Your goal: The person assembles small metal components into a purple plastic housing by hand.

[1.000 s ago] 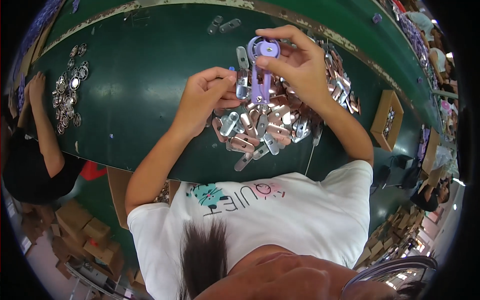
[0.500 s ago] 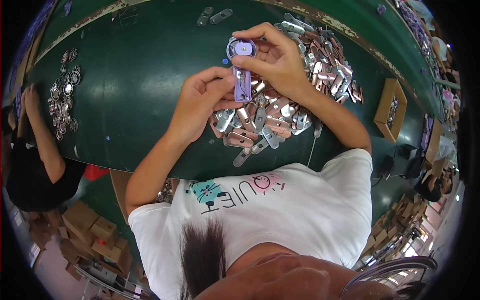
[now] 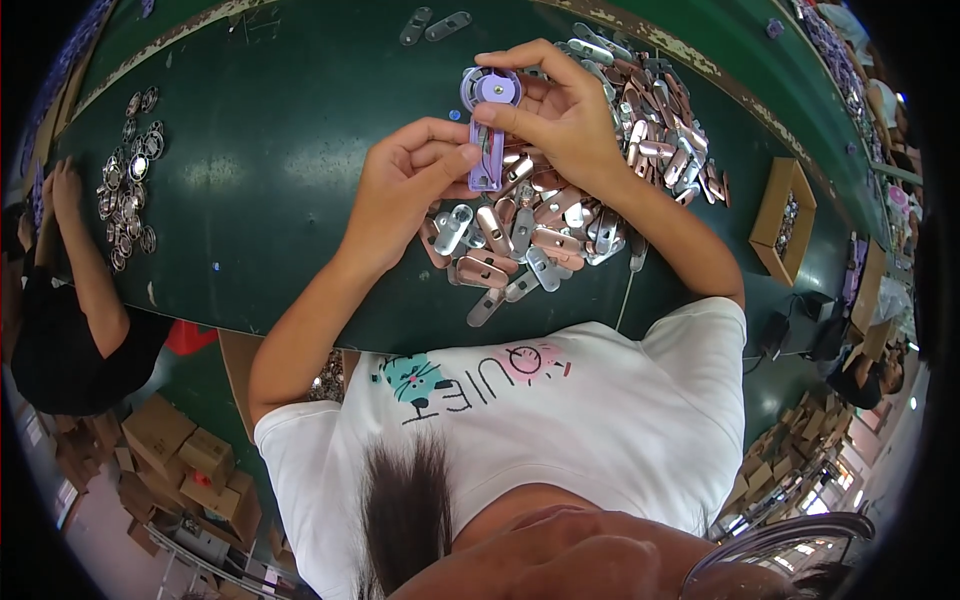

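A purple plastic housing [image 3: 487,172] with a round ringed head and a narrow open handle is held above the table. My right hand [image 3: 563,118] grips it at the round head, thumb over the joint with the handle. At the handle's left side, my left hand [image 3: 412,185] pinches its edge between thumb and fingers. Thin wires, one reddish, show inside the handle's hollow. Beneath and beside my hands lies a heap of oblong metal plates [image 3: 493,230], silver and copper-coloured, with small holes. My right forearm crosses over part of this heap.
On the green table [image 3: 280,190], a cluster of round metal rings [image 3: 128,190] lies at the left. Two plates [image 3: 448,26] lie apart at the far side. A cardboard box [image 3: 782,222] of small parts stands right. A co-worker's arm [image 3: 88,260] rests at the left edge.
The housing has shifted slightly up and to the right with both hands. A reddish wire now shows in the handle, and my left fingers have moved a little along its edge.
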Available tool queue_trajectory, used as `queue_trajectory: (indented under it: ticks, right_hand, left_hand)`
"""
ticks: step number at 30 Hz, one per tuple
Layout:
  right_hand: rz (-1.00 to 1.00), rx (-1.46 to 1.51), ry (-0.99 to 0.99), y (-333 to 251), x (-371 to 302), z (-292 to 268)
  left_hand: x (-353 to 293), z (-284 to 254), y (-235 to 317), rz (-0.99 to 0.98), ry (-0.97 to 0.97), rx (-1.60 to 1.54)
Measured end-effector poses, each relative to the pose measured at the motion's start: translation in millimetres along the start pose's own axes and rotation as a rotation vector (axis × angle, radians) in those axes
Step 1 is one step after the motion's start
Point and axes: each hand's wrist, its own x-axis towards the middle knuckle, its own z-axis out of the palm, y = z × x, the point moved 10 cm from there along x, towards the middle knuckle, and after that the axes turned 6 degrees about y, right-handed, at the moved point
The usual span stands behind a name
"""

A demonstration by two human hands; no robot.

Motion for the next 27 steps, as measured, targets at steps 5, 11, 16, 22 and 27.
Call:
queue_trajectory:
  ticks: [5,11,16,22,27]
  right_hand:
    - [0.035,0.027,-0.001,4,1,0]
    - [0.347,0.068,-0.127,10,-1,6]
    - [0.399,0.057,-0.173,15,-5,9]
    - [0.324,0.11,-0.222,11,-5,14]
    - [0.251,0.047,-0.278,-4,-6,20]
  left_hand:
    - [-2,2,4,0.001,0.008,0.044]
    - [-4,2,8,0.137,0.071,0.122]
    - [-8,4,25,0.436,0.081,0.387]
    - [-10,7,29,0.48,0.051,0.388]
    - [-19,9,34,0.527,0.046,0.467]
